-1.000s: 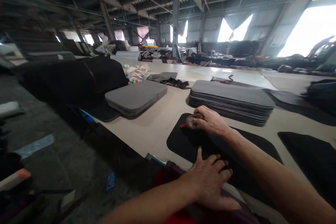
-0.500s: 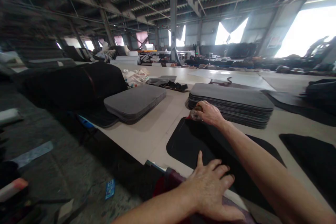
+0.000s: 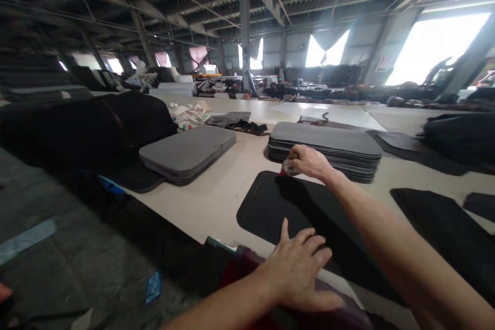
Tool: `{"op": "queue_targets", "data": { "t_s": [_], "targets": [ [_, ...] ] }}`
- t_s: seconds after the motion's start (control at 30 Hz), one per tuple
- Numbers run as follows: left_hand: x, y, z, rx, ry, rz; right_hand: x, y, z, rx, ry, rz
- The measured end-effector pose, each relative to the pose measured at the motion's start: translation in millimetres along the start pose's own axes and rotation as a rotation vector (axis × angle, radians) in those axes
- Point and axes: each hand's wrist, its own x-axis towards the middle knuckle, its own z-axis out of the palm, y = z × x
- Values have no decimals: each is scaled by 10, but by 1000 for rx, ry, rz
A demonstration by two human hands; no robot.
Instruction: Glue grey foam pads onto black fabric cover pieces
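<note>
A black, round-cornered mat (image 3: 259,206) lies flat on the table in front of me. My left hand (image 3: 299,265) rests on its near edge, fingers spread and palm down. At the mat's far edge, my right hand (image 3: 311,161) is closed around a small hand tool (image 3: 289,166) with a shiny, wrapped-looking body and a red lower part. The red part meets the mat's edge near the far left corner; its tip is too small to make out. Just behind my right hand stands a tall stack of grey-topped mats (image 3: 328,139).
A lower stack of grey mats (image 3: 189,149) sits at the left table edge, beside a large black roll (image 3: 85,124). Another black piece (image 3: 444,232) lies to the right. Straps and dark scraps (image 3: 247,126) are farther back. The pale table (image 3: 201,203) drops off to a littered floor.
My right hand with the tool has moved a short way right along the mat's far edge. My left hand keeps its place on the mat. The view has turned slightly right.
</note>
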Motion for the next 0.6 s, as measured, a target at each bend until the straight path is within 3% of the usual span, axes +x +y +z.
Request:
{"op": "queue_targets", "data": {
  "t_s": [0.17,0.37,0.6],
  "targets": [
    [12,-25,56,55,27,-14,-157,299,-187,-44,-35,67],
    [31,-59,79,41,44,-47,-576,705,-458,-85,-50,188],
    [58,-251,160,-22,348,-186,-1140,1070,-738,-118,-44,339]
  ]
}}
